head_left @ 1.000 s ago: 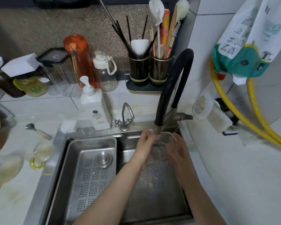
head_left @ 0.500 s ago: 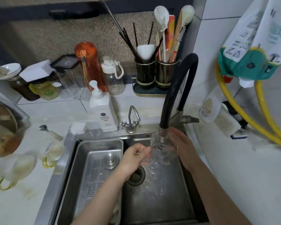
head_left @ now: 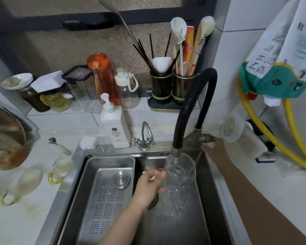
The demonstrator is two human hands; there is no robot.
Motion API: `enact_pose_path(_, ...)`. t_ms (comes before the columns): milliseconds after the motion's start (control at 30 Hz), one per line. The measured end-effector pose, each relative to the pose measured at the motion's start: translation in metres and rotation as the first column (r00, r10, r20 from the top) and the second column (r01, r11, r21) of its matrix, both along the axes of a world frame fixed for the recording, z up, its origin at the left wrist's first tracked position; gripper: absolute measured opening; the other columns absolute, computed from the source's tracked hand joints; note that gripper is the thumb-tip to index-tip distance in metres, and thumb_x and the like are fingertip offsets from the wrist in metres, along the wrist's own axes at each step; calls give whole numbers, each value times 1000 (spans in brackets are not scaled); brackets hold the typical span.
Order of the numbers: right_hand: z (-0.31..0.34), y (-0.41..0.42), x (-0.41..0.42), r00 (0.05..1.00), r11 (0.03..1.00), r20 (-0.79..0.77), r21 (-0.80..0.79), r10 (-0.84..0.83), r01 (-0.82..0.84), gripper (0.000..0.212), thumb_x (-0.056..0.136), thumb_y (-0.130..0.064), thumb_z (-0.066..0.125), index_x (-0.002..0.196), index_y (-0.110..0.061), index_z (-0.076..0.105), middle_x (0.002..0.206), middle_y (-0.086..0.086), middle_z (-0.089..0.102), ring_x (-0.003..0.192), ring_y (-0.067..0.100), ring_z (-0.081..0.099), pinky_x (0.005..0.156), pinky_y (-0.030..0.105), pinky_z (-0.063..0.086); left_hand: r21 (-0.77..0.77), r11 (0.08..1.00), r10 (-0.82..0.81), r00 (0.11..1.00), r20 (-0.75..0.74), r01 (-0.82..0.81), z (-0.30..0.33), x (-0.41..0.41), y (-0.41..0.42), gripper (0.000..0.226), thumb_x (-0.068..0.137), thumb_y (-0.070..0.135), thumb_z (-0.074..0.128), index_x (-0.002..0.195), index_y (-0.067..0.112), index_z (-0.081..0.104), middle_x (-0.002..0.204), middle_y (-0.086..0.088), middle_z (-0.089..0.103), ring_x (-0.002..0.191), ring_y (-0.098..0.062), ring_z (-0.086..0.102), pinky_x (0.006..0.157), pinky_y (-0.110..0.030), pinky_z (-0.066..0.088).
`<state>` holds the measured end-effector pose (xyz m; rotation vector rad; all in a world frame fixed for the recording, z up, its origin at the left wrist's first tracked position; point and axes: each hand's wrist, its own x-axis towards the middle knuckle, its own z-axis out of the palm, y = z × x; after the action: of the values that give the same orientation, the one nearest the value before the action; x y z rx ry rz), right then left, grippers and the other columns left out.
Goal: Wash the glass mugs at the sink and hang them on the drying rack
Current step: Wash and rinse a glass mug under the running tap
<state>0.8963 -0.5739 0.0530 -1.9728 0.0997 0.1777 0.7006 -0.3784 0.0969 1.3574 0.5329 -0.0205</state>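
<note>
Water filled the glass mug pinched in her left hand; right hand, fingers spread, touched the tap lever, likely to shut it.

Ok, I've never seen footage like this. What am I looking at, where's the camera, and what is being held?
There is no machine here: a person is washing up with bare hands, and a wide-angle camera worn on the head looks forward and down at them. The left hand holds a glass mug under water running from the black tap over the sink. The right hand reaches to the tap's base; whether it grips anything there is unclear. A steel tray sits in the sink's left half. On the counter to the left wait more mugs, a spoon and a soap bottle.
</note>
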Motion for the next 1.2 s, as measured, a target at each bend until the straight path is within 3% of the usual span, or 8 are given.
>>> enact_pose_path(300, 14, 11, -31, 1000, 980, -12, 201, -11, 13, 66, 88, -10, 65, 144, -12, 31, 144, 1, 35, 133, 20, 36, 115, 44, 31, -101, 980, 174, 985, 20, -171, 6, -9, -8, 25, 91, 9, 58, 67, 6, 51, 102, -10, 62, 91, -18, 62, 89, -40, 55)
enact_pose_path(433, 27, 26, -97, 978, 892, -166, 451, 128, -41, 53, 86, -38, 64, 132, -20, 44, 131, -6, 52, 126, 22, 47, 98, 46, 47, -144, 960, 244, 970, 13, -240, -2, -17, -8, 25, 91, 10, 59, 68, 6, 54, 100, -9, 64, 91, -19, 62, 86, -34, 56)
enact_pose_path(533, 30, 36, -152, 927, 821, -268, 567, 263, -69, 81, 66, -70, 66, 135, -33, 42, 133, -14, 47, 123, 14, 48, 88, 36, 51, -123, 964, 237, 971, 9, -234, -8, -26, -10, 20, 89, 12, 61, 72, 4, 54, 92, -4, 65, 78, -12, 64, 75, -26, 58)
enact_pose_path(700, 30, 44, -192, 943, 769, -190, 632, 274, -96, 72, 72, -44, 66, 140, -39, 40, 141, -9, 49, 123, 8, 54, 84, 34, 54, 13, 987, 162, 987, 3, -162, -12, -50, -15, 24, 89, 9, 62, 65, 11, 60, 107, 3, 68, 77, -10, 62, 63, -20, 50)
enact_pose_path(900, 24, 29, -219, 966, 834, -125, 538, 226, -126, 60, 84, -14, 68, 134, -39, 47, 141, -10, 51, 127, 12, 51, 106, 49, 43, 35, 982, 185, 980, 71, -188, -4, -72, -22, 18, 84, 1, 66, 95, 9, 54, 81, -6, 60, 71, -5, 58, 63, -10, 48)
enact_pose_path(967, 27, 28, -227, 971, 854, -69, 492, 230, -168, 56, 85, -8, 67, 129, -38, 49, 138, -12, 52, 127, 6, 50, 108, 37, 42, 116, 985, 118, 988, 97, -129, -7, -77, -25, 43, 81, 18, 73, 118, 23, 52, 89, -5, 60, 79, -5, 59, 72, -17, 51)
enact_pose_path(1067, 31, 26, -234, 972, 859, -25, 473, 233, -194, 58, 82, 9, 64, 129, -22, 48, 137, -1, 53, 120, -2, 54, 83, 3, 47, 255, 967, -16, 993, 119, -15, -13, -84, -25, 60, 78, 39, 74, 131, 44, 46, 94, 21, 65, 86, 3, 59, 81, -20, 50)
enact_pose_path(1200, 29, 22, -238, 970, 849, -42, 495, 238, -187, 58, 79, 18, 62, 130, -7, 50, 138, 9, 51, 110, 1, 58, 69, -3, 44, 165, 984, 56, 993, 100, -72, -18, -91, -30, 53, 78, 30, 75, 127, 30, 56, 105, 12, 69, 97, -3, 63, 91, -24, 47)
